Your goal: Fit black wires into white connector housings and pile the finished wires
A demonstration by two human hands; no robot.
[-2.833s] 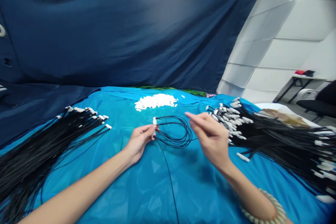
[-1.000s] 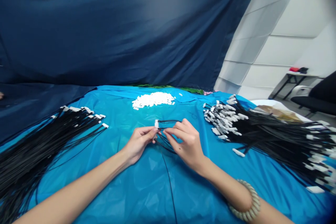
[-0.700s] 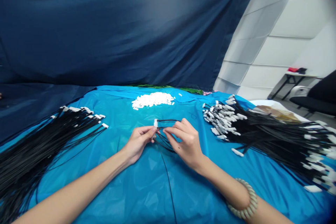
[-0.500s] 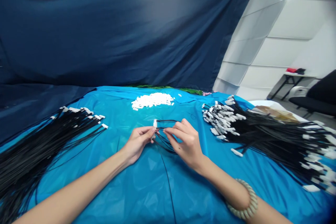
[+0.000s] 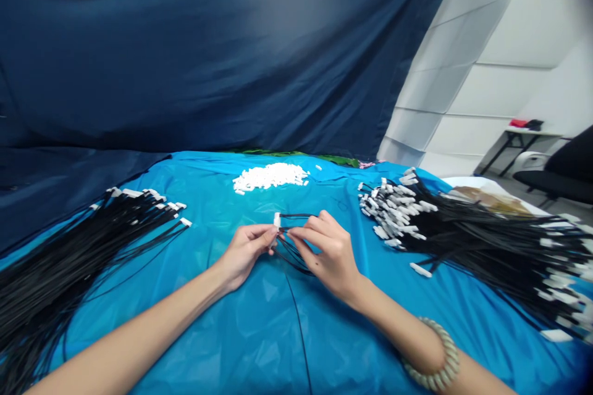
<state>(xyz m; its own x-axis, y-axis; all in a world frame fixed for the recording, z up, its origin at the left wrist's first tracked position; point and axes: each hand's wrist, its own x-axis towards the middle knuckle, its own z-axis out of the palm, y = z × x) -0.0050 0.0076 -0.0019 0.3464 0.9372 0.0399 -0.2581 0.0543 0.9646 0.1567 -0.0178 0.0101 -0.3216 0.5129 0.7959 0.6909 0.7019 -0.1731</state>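
Between thumb and fingers, my left hand pinches a small white plastic connector, whose upper end sticks up past the fingertips. Several thin black wires run from the connector toward my right hand. My right thumb and index finger pinch one wire close to the connector, and the other wires pass beneath those fingers. A single black wire trails down the blue cloth toward me. The fingers hide the connector's lower part and where the wires enter it.
Loose white connectors lie heaped at the back of the blue cloth. Bundles of black wires with white ends lie at the left and right. A dark blue curtain hangs behind; a chair stands far right.
Both hands stay almost in place. My right fingertips are slightly closer to the connector, and the whole view has shifted a little.
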